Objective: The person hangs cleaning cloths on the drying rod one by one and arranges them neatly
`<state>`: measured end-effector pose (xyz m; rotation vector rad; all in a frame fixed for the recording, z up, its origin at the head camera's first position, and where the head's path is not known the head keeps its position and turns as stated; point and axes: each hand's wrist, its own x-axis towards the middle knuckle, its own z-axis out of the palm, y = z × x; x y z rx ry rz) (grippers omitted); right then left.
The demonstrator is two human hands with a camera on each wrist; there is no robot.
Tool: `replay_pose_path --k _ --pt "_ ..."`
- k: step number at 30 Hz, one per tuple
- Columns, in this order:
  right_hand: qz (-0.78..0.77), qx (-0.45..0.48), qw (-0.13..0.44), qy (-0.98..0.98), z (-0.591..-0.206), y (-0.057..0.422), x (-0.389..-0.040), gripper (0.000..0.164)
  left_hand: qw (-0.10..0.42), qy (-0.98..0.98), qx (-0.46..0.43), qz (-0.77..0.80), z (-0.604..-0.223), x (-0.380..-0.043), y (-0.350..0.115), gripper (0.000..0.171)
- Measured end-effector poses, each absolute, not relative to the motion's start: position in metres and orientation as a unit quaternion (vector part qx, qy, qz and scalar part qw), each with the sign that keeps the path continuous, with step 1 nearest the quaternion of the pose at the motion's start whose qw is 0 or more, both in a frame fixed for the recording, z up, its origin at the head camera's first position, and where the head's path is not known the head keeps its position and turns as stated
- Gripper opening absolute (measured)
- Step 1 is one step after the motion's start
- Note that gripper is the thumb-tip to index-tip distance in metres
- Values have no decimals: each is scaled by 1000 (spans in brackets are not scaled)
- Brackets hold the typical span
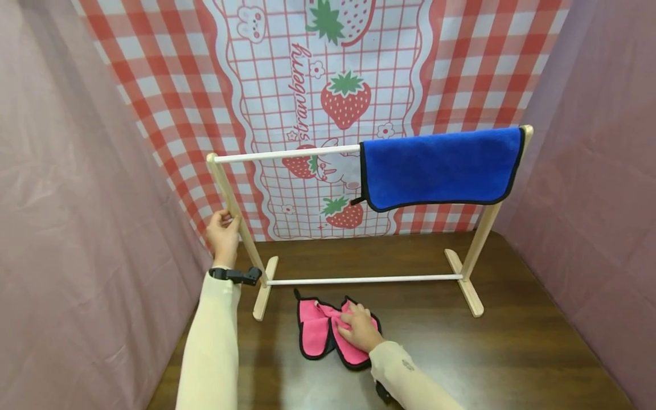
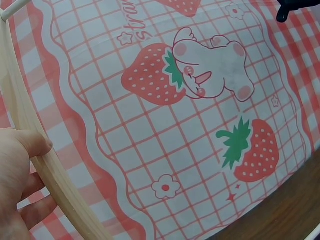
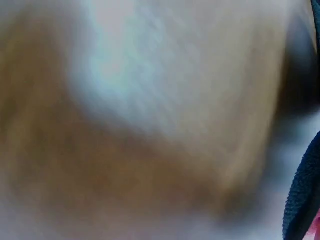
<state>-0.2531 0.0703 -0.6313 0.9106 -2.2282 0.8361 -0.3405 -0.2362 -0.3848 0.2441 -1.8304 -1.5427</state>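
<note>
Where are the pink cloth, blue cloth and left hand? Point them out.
pink cloth [image 1: 316, 336], head view, on its exposed pink flap
blue cloth [image 1: 441, 171], head view, middle of its hanging front
left hand [image 1: 224, 234], head view, middle of the hand

Behind the back edge of a dark brown wooden bench [image 1: 512, 353], we see a backdrop [image 1: 400, 57] printed with red strawberries [image 1: 345, 101], white rabbits [image 1: 251, 24] and small flowers [image 1: 385, 130] on a white grid, the word "strawberry" running sideways, red-and-white checks at either side. A mauve-pink left drape [image 1: 87, 216] meets the bench's left edge; a matching right drape [image 1: 589, 199] lines the right. Toward the back right corner hangs a black-trimmed blue cloth [image 1: 441, 171].
</note>
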Motion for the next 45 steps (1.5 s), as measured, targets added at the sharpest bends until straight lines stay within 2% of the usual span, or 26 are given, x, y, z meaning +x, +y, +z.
replay_pose_path --k 4,11,16,23,32,39,45 --pt "291 358 331 -823 -625 70 -260 12 358 -716 94 -592 -385 -340 -236 23" --pt "277 361 329 -827 -601 69 -268 18 361 -717 85 -590 -384 -340 -236 22" --pt "289 379 343 -809 -580 66 -273 27 363 -715 79 -592 -383 -340 -237 21" --pt "300 395 368 -786 -548 61 -282 23 358 -712 82 -598 -382 -340 -237 22" --pt "314 421 399 -752 -509 59 -292 31 355 -712 79 -601 -385 -342 -238 20" --pt "318 450 432 -714 -473 58 -299 37 375 -692 51 -615 -390 -342 -242 13" --pt "320 464 454 -690 -437 58 -300 38 369 -714 74 -590 -386 -339 -240 20"
